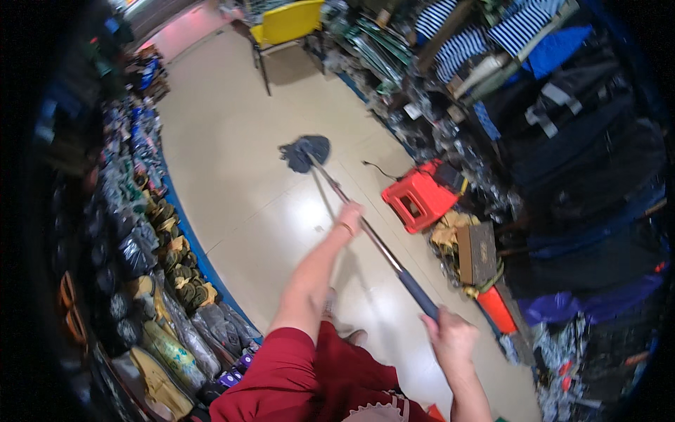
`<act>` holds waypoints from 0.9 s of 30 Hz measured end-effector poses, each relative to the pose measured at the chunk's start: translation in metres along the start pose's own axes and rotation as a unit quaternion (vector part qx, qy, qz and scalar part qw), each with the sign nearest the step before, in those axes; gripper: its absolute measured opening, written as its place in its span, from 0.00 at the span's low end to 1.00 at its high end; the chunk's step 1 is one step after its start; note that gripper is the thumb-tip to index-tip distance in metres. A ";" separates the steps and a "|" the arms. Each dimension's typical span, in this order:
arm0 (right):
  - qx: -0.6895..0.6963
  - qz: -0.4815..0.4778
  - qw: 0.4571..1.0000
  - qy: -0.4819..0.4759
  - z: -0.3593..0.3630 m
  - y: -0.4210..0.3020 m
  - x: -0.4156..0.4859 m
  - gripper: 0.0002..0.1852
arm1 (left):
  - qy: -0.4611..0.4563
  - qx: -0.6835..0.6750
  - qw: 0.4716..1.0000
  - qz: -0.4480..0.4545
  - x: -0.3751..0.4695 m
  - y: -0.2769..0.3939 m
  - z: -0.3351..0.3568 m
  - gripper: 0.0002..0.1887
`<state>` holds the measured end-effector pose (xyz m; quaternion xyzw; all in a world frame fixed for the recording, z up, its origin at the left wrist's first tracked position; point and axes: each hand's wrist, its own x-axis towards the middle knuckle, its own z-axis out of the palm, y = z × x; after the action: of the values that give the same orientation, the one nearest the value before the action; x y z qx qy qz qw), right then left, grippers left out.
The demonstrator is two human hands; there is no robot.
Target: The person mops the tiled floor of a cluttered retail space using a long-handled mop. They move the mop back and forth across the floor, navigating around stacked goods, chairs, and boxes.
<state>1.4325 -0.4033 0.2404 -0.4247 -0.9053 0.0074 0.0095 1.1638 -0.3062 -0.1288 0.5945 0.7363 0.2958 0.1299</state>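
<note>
A mop with a metal pole slants across the view. My left hand is wrapped around the pole below its middle, toward the head. At the upper end, my right hand grips the dark blue handle sleeve. The dark grey mop head lies on the shiny beige tile floor ahead of me, its strands bunched to one side. My shoes show partly beneath my dark red clothing.
A yellow chair with dark legs stands ahead. To the right sit a red plastic stool, a trailing black cord and a cardboard box. Packed goods line both sides, with bagged shoes along the blue left edge.
</note>
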 end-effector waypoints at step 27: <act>0.181 0.447 0.876 -0.024 -0.011 0.199 -0.512 0.11 | -0.516 0.209 0.809 0.187 -0.299 0.407 0.178 0.14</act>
<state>1.9125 -0.6697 0.2418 -0.7745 -0.6020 0.1848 0.0599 1.6630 -0.4927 -0.0772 0.7989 0.4790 -0.1971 0.3057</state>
